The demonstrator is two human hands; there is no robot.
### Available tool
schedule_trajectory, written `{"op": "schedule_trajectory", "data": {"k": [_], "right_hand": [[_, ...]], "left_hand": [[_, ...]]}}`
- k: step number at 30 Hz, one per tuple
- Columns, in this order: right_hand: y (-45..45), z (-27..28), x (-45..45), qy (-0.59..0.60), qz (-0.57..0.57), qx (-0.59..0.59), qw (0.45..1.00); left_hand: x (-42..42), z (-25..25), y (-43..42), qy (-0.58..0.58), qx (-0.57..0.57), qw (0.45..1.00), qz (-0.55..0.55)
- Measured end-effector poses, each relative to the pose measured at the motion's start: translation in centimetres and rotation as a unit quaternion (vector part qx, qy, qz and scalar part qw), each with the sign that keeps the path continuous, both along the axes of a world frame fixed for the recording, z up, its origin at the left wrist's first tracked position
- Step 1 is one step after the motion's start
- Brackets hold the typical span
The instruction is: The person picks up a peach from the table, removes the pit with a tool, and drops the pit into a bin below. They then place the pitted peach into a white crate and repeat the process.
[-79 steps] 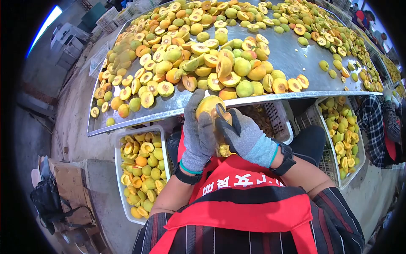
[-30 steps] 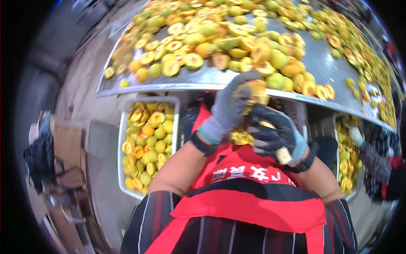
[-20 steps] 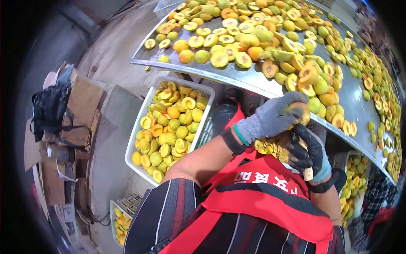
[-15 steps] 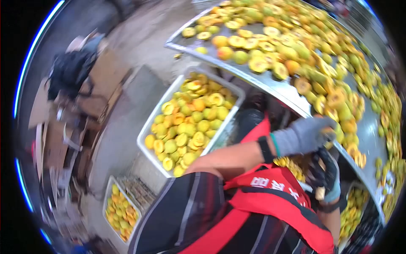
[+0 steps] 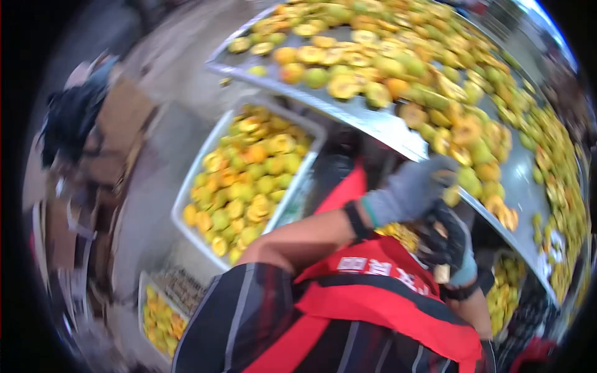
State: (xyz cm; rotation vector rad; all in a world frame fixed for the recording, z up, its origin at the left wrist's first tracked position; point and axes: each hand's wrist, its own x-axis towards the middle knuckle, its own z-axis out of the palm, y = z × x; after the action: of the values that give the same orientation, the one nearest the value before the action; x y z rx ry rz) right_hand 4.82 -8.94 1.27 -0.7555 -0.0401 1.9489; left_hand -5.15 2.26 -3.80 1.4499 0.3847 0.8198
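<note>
My left hand [image 5: 420, 188], in a grey glove, is curled around a yellow fruit piece [image 5: 452, 196] beside the metal table's front edge. Just below it, my right hand [image 5: 449, 242], in a dark-palmed glove, is closed on a tool with a pale wooden handle [image 5: 442, 273]; its working end is hidden between the hands. Both hands are close together over a container of yellow fruit pieces [image 5: 401, 235] by the red apron [image 5: 373, 273]. Halved fruits [image 5: 379, 94] lie heaped on the metal table [image 5: 379, 132].
A white crate [image 5: 180, 214] of fruit stands left of my arm, with a smaller crate [image 5: 144, 311] lower left. Another fruit crate [image 5: 505, 289] is under the table at right. Cardboard [image 5: 121, 118] and a black bag [image 5: 68, 121] are at far left.
The view has swung left, then slightly back, so both hands appear farther right than at first. The tool's pale handle now shows below my right hand. My left hand remains around fruit.
</note>
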Motion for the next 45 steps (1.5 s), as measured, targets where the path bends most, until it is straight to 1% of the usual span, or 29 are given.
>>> {"op": "schedule_trajectory", "data": {"k": [1,2,3,4,6,8,9,10,11,12,14,15,17,19,20,21,22,24,25,29,32,34,35,38,39,41,42,44,45], "right_hand": [[0.0,0.0,0.0,-0.002,0.030,0.040,0.999],[-0.1,0.3,-0.2,-0.023,0.030,0.054,0.998],[-0.3,0.9,-0.7,-0.104,0.016,0.066,0.992],[-0.1,0.8,-0.7,-0.095,0.026,0.060,0.993],[-0.1,-0.2,-0.9,-0.275,0.041,0.170,0.945],[0.0,1.2,-1.7,-0.319,0.026,0.095,0.943],[0.1,0.6,-1.5,-0.350,0.034,0.139,0.926],[0.1,0.5,-1.6,-0.350,0.029,0.137,0.926],[0.1,0.5,-1.8,-0.375,0.025,0.105,0.921],[0.1,0.4,-2.0,-0.397,0.020,0.072,0.915],[-0.2,0.4,-1.9,-0.397,0.008,0.066,0.915],[-0.3,0.5,-1.7,-0.383,0.002,0.070,0.921],[-0.6,-0.1,-0.8,-0.342,-0.008,0.113,0.933],[-1.3,-0.8,0.6,-0.105,-0.022,0.071,0.992],[-1.5,-1.1,1.4,0.031,-0.017,0.060,0.998],[-1.4,-1.5,1.8,0.105,0.012,0.088,0.991],[-1.4,-1.4,1.8,0.105,0.007,0.087,0.991],[-1.4,-1.0,1.6,0.210,0.010,0.055,0.976],[-1.4,-1.4,1.7,0.262,0.029,0.071,0.962],[-1.3,-1.3,1.5,0.323,0.033,0.098,0.941],[-1.6,-0.6,1.3,0.190,0.021,0.075,0.979],[-1.8,0.0,0.6,0.038,-0.008,0.090,0.995],[-1.8,0.5,-0.2,-0.089,-0.031,0.096,0.991],[-1.7,0.2,-0.8,-0.263,-0.057,0.155,0.951],[-1.6,0.3,-0.9,-0.262,-0.055,0.155,0.951],[-1.6,0.5,-1.0,-0.325,-0.067,0.179,0.926],[-1.5,0.5,-1.0,-0.325,-0.065,0.179,0.926],[-1.3,0.3,-0.9,-0.450,-0.055,0.226,0.862],[-1.4,0.2,-0.9,-0.450,-0.052,0.225,0.862]], "left_hand": [[-0.3,-0.4,-0.1,-0.007,0.133,0.989,0.071],[-0.5,-0.2,-0.2,-0.029,0.094,0.994,0.052],[0.6,-0.2,-0.7,-0.058,0.087,0.993,0.050],[-0.1,-0.1,-0.4,-0.067,0.087,0.990,0.084],[-0.2,-0.2,-0.7,-0.105,0.015,0.993,0.046],[-0.1,0.5,-0.9,-0.110,-0.025,0.993,0.031],[0.2,0.2,-0.8,-0.095,0.021,0.993,0.061],[0.5,0.1,-0.8,-0.081,0.068,0.990,0.092],[0.6,0.2,-1.0,-0.078,0.024,0.993,0.081],[0.7,0.1,-1.2,-0.076,0.024,0.994,0.078],[0.9,-0.2,-1.5,-0.105,-0.099,0.989,0.038],[1.1,-0.5,-1.3,-0.104,-0.099,0.989,0.035],[1.2,-1.0,-0.6,-0.053,0.021,0.998,0.013],[0.8,-0.9,-0.4,-0.054,0.032,0.998,-0.019],[0.8,-0.8,-0.6,-0.054,0.041,0.996,-0.049],[0.9,-0.5,-0.9,-0.046,0.048,0.997,-0.038],[0.9,-0.1,-1.1,-0.045,0.047,0.997,-0.042],[0.8,0.5,-0.9,-0.029,0.098,0.994,-0.028],[0.9,0.6,-0.7,-0.030,0.102,0.994,-0.029],[1.0,1.3,-0.6,-0.021,0.110,0.993,-0.023],[1.1,1.3,-0.8,-0.031,0.145,0.989,-0.002],[1.2,1.4,-1.2,-0.007,0.141,0.990,0.010],[1.5,0.8,-1.2,-0.035,0.101,0.994,0.004],[1.9,0.9,-1.5,-0.043,0.062,0.997,0.012],[1.9,0.7,-1.5,-0.042,0.062,0.997,0.014],[2.1,0.1,-1.7,-0.063,-0.021,0.998,-0.010],[2.1,0.0,-1.7,-0.062,-0.021,0.998,-0.009],[2.2,-0.3,-1.8,-0.073,-0.066,0.995,-0.022],[2.3,-0.3,-1.8,-0.073,-0.067,0.995,-0.021]]}}
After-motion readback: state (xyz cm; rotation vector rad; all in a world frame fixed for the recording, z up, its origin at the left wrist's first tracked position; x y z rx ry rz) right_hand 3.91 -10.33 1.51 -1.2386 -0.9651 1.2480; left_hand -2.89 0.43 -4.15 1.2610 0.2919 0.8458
